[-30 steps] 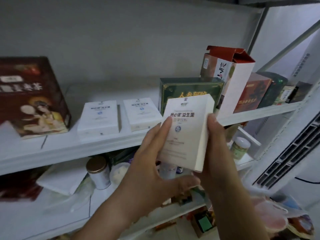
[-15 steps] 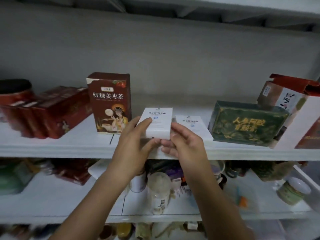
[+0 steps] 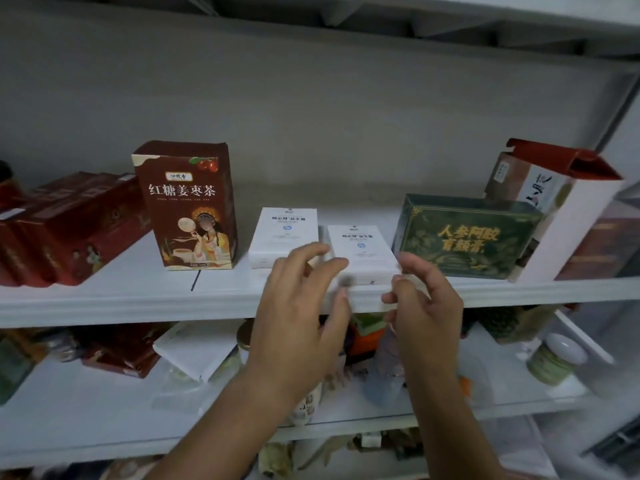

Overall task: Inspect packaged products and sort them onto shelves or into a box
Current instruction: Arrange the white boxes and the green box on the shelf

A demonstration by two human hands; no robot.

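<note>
Two flat white product boxes lie side by side on the upper shelf (image 3: pixel 104 296). The left white box (image 3: pixel 284 233) sits a little further back than the right white box (image 3: pixel 360 251). My left hand (image 3: pixel 298 306) hovers in front of the shelf edge below them, fingers spread and relaxed, holding nothing. My right hand (image 3: pixel 422 299) hangs beside it with loosely curled fingers, also holding nothing. Its fingertips are close to the right white box's front corner. Both hands are blurred.
An upright dark red tea box (image 3: pixel 185 206) stands left of the white boxes, with flat red boxes (image 3: pixel 69 223) beyond it. A green box (image 3: pixel 464 237) and an open red-and-white carton (image 3: pixel 561 209) stand on the right. The lower shelf (image 3: pixel 69 427) holds jars (image 3: pixel 554 358), a white packet (image 3: pixel 197 348) and clutter.
Both hands carried a white box to the shelf, set it down among the white boxes and let go. They have now drawn back from it. The view swung left.
</note>
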